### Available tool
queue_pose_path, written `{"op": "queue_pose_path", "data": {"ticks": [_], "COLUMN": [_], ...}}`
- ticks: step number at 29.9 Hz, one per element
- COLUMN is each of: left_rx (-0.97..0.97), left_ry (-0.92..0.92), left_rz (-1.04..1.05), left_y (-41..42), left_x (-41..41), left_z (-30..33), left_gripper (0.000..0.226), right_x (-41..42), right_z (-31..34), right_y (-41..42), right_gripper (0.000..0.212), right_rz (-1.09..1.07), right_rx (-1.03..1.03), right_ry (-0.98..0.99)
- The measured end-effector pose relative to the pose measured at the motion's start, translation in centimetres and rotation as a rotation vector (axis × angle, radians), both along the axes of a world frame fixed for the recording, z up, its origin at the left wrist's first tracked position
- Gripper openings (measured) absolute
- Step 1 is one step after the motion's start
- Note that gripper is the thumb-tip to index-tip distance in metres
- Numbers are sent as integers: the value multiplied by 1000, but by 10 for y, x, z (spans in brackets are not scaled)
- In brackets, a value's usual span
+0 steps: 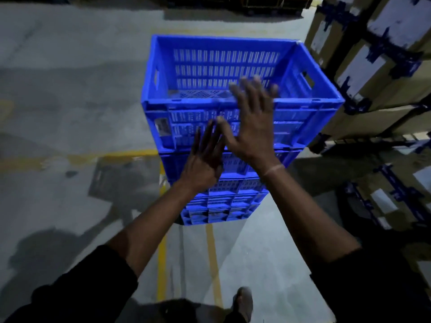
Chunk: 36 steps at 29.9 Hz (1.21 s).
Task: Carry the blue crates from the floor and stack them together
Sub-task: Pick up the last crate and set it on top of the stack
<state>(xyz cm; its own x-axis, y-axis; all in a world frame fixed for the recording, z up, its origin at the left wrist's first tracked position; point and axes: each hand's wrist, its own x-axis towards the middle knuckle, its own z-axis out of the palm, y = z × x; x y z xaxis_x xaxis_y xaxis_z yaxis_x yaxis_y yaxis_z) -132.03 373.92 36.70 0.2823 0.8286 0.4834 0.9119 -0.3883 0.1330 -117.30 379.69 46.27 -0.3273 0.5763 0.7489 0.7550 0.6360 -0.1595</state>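
- R hand: fingers straight and spread, palm fwd, blurred; holds nothing. Sits in front of top crate's near rim/near wall; contact w/ crate can't tell.
- L hand: fingers straight, close together, pointing up; holds nothing. In front of near wall of the stack, lower than R hand; its fingertips meet the R thumb area.
- Thin band on R wrist; both forearms bare, dark sleeves pushed up.
- Blue crates: stacked upright on floor, top one w/ nothing inside, slotted walls, handle cutouts on L and R end walls. Crates below it only partly seen; exact count unclear.
- Stack stands on grey concrete floor, over yellow floor lines.
- Cardboard boxes w/ blue tape and white labels piled along R edge of floor, just beside stack's R side.
- Shoe at near edge of floor, below the arms.
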Motion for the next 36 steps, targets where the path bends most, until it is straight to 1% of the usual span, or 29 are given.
{"op": "queue_pose_path", "data": {"ticks": [2, 3, 4, 5, 6, 8, 9, 10, 11, 12, 13, 16, 19, 22, 26, 29, 30, 31, 32, 33, 34, 35, 36], "left_rx": [-113, -187, -257, -315, -348, -333, -312, -294, -289, -285, -269, -210, -147, -130, -170, -284, -320, -315, -263, -170, -53, 48, 117], "left_ry": [-84, -117, -155, -209, -301, -600, -778, -946, -1075, -1152, -1181, -1139, -1113, -1147, -1203, -1128, -1102, -1071, -1019, -935, -801, -640, -485], "left_rz": [28, 60, 106, 160, 220, 389, 463, 516, 544, 544, 523, 472, 516, 496, 529, 575, 606, 635, 667, 678, 649, 585, 512], "left_y": [-22, -31, -40, -48, -55, -62, -61, -57, -51, -44, -36, -13, -2, 1, 2, 1, 0, -3, -7, -11, -14, -17, -16], "left_x": [-23, -33, -42, -50, -57, -65, -69, -74, -79, -83, -85, -89, -90, -98, -99, -101, -100, -97, -92, -84, -75, -68, -61], "left_z": [-47, -65, -81, -92, -101, -109, -109, -103, -97, -90, -82, -72, -74, -79, -73, -63, -56, -46, -32, -15, 7, 28, 48], "left_gripper": [76, 76, 75, 70, 63, 51, 50, 56, 65, 70, 70, 55, 41, 35, 31, 28, 32, 43, 59, 74, 85, 92, 93], "right_x": [-40, -52, -61, -65, -67, -66, -67, -67, -68, -69, -68, -69, -70, -71, -73, -72, -69, -65, -61, -57, -51, -45, -39], "right_z": [4, -1, -6, -11, -14, -18, -21, -22, -24, -26, -27, -31, -31, -36, -37, -31, -27, -21, -15, -11, -4, 0, 3], "right_y": [11, 15, 19, 21, 23, 24, 25, 27, 29, 31, 31, 31, 35, 38, 36, 29, 25, 21, 18, 18, 18, 19, 21], "right_gripper": [68, 70, 68, 65, 61, 55, 54, 54, 55, 56, 56, 58, 58, 58, 58, 56, 58, 62, 67, 74, 80, 82, 82], "right_rz": [25, -4, -35, -67, -94, -134, -148, -158, -164, -170, -175, -185, -176, -178, -189, -157, -130, -107, -87, -63, -31, 13, 54], "right_rx": [-54, -88, -96, -82, -60, -26, -18, -10, 1, 11, 19, 25, 46, 77, 32, -34, -50, -67, -85, -107, -127, -151, -167], "right_ry": [-264, -333, -358, -350, -329, -317, -326, -329, -322, -310, -300, -285, -265, -245, -292, -343, -352, -372, -402, -435, -459, -473, -475]}}
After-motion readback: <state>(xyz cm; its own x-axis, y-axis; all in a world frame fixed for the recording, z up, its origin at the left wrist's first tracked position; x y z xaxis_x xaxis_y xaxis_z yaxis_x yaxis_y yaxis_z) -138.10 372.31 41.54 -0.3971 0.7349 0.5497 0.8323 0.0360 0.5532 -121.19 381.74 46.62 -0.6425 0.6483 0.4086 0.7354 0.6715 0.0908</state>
